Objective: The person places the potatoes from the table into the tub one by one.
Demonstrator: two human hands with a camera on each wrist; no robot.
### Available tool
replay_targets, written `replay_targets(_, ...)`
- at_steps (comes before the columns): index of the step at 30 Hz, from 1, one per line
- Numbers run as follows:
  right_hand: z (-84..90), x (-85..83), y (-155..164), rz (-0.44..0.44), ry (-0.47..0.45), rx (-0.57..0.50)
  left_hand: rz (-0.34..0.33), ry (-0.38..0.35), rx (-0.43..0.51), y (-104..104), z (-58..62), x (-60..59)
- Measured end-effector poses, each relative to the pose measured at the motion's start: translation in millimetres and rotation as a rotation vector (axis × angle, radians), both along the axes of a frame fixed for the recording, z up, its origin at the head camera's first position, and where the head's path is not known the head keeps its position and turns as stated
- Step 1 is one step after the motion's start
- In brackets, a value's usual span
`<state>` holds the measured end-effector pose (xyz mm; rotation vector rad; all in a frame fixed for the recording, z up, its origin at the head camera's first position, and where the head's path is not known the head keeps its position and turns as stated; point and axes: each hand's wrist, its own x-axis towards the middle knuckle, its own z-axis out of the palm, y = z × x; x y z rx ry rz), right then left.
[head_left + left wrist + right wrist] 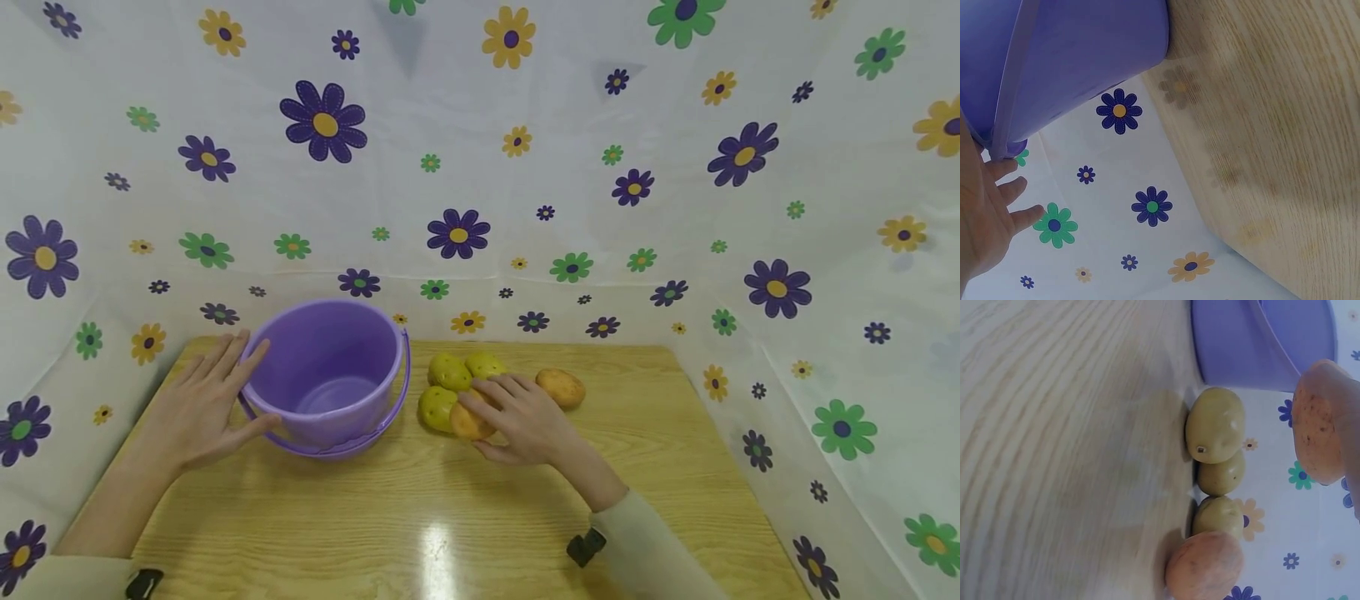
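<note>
Fingers of your right hand (525, 421) curl over an orange-brown potato (468, 422), thumb under it and fingertips on top, so that grip has the potato pinched; the right wrist view shows it lifted clear of the counter (450, 517), close to the lens. Your left hand (198, 404) lies flat and spread against the left wall of the purple bucket (330, 375), fingers straight, thumb at the base of the bucket; that grip is open, pressing the side and curled round nothing. Left wrist view shows the fingertips just by the bucket's handle.

Held potato sits just right of the bucket, near the middle of the counter toward the far edge. Three yellow-green potatoes (450, 372) cluster right beside it, touching one another, between the bucket and your right hand. A second orange potato (561, 387) lies past your knuckles, toward the counter's right edge, near the green ones.

Bucket stands upright near the far left corner, handle folded down around its front. Flowered cloth (480, 167) covers the walls behind and at both sides.
</note>
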<state>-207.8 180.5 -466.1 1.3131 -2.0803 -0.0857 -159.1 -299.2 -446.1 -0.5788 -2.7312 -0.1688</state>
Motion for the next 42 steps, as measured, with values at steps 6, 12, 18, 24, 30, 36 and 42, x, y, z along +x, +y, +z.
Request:
replay_targets(6, 9.1, -3.8, -6, 0.014, 0.018, -0.015, 0.001, 0.001, 0.004, 0, -0.8, -1.1)
replay_targets(12, 23.4, -7.9, -13, -0.002, 0.036, -0.041, -0.001, 0.006, 0.005, 0, -0.3, -0.6)
replay_targets(18, 35.9, -11.7, -26, 0.016, 0.072, -0.068, -0.005, 0.009, 0.003, -1, -0.6, -0.7)
replay_targets(24, 42.9, -14.6, -43, 0.040, 0.091, -0.086, -0.005, 0.012, 0.005, -1, -0.3, -1.4)
replay_targets(30, 49.5, -16.5, -57, 0.047, 0.093, -0.092, -0.002, 0.005, -0.001, 0, 1.2, -1.0)
replay_targets(36, 54.3, -17.9, -69, 0.067, 0.091, -0.104, 0.001, -0.001, 0.004, 1, 1.3, -1.3)
replay_targets(42, 59.1, -19.6, -82, 0.099, 0.079, -0.135, -0.010, 0.009, 0.003, 0, 0.7, -0.8)
